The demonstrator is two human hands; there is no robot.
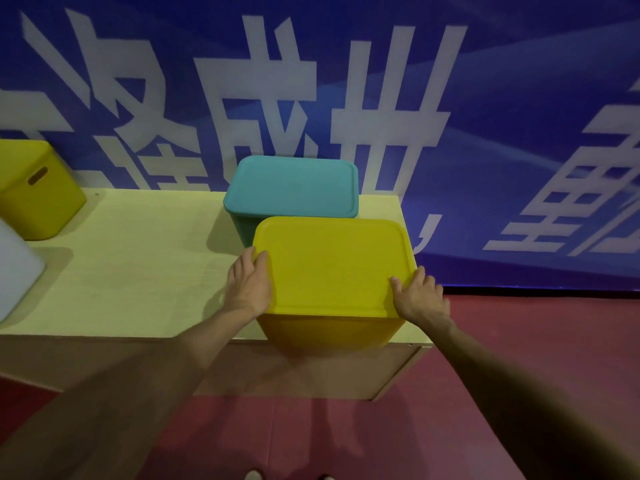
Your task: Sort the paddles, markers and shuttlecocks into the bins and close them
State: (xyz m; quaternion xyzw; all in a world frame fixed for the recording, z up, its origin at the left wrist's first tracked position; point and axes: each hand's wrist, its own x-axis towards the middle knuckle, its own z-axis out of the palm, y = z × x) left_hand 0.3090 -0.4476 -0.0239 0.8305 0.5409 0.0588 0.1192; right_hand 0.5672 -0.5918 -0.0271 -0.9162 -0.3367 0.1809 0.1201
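A yellow bin stands at the front right edge of the pale wooden table, with a yellow lid lying flat on top. My left hand grips the lid's left edge, thumb on top. My right hand holds the lid's front right corner, fingers spread over the rim. Right behind stands a teal bin covered by its teal lid. No paddles, markers or shuttlecocks are visible; the bins' contents are hidden.
Another yellow bin with a handle slot sits at the far left of the table, and a white object pokes in at the left edge. A blue banner wall rises behind. Red floor lies to the right and below.
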